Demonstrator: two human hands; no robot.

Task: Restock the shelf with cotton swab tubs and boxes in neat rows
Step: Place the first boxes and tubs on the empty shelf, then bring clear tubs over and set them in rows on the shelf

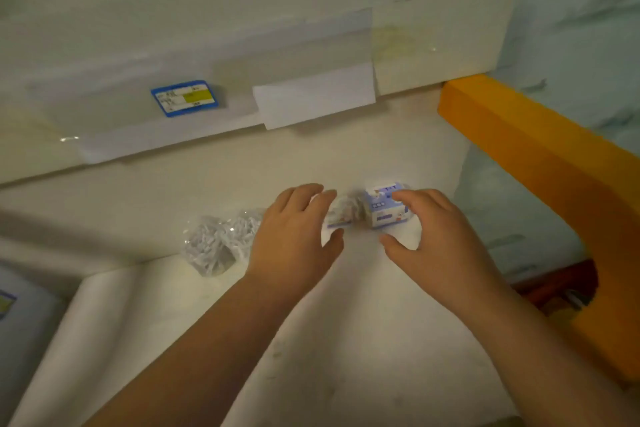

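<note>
Two small white-and-blue cotton swab boxes stand side by side on the white shelf [346, 340]. My left hand [294, 236] curls round the left box [343, 213], which is blurred, with fingers over its top and the thumb at its lower corner. My right hand [440, 239] arches over the right box [382, 208]; its fingertips touch the box's top and right side, and the thumb hangs a little apart below it. Two clear tubs of cotton swabs [214, 246] sit just left of my left hand.
A blue and yellow price tag [185, 98] and a white label [315, 97] hang on the shelf edge above. An orange frame [554, 163] bounds the shelf on the right. White shelf surface stretches in front of the boxes towards me.
</note>
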